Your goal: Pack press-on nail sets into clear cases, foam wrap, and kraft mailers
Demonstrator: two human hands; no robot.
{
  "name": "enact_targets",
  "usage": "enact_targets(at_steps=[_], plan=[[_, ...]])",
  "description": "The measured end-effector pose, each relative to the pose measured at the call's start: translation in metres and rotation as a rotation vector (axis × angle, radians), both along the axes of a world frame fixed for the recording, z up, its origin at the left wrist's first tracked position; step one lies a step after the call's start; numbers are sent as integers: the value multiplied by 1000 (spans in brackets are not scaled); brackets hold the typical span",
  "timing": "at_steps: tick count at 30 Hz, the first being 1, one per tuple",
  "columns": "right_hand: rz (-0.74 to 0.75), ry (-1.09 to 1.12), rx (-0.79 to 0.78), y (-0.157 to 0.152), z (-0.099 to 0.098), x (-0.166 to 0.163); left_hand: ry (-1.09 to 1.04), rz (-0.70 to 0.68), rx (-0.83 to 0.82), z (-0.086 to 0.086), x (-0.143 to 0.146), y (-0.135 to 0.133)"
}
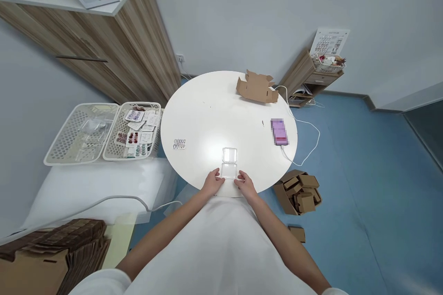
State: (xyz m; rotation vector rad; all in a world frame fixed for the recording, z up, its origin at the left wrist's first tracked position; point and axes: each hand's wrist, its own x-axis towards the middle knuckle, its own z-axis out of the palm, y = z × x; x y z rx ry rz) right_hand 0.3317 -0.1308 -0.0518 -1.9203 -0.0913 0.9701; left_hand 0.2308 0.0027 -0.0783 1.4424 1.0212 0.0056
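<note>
A clear plastic case [229, 171] lies unfolded on the white round table [194, 115], near the edge closest to me. Its two halves are spread flat, one beyond the other. My left hand [212, 182] grips the near half by its left side, thumb at the lower corner. On the opposite side, my right hand [247, 186] pinches the same half, fingers curled at its edge. A set of press-on nails [179, 144] rests on the table to the left, apart from both hands.
An unfolded cardboard box [258, 87] sits at the table's back right. A phone [278, 132] with a white cable lies at the right. Left of the table are baskets, one with nail sets [136, 136]. Small boxes fill a carton [299, 192] on the floor.
</note>
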Motion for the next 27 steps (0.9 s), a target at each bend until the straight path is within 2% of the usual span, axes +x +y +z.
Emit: enact_targets(at_steps=[7, 16, 27], plan=[[-26, 62, 27, 2, -3, -4, -17, 102, -48, 12, 8, -15], [44, 115, 25, 21, 10, 41, -23, 179, -13, 20, 45, -8], [147, 188, 40, 17, 1, 62, 32, 237, 41, 22, 64, -19]])
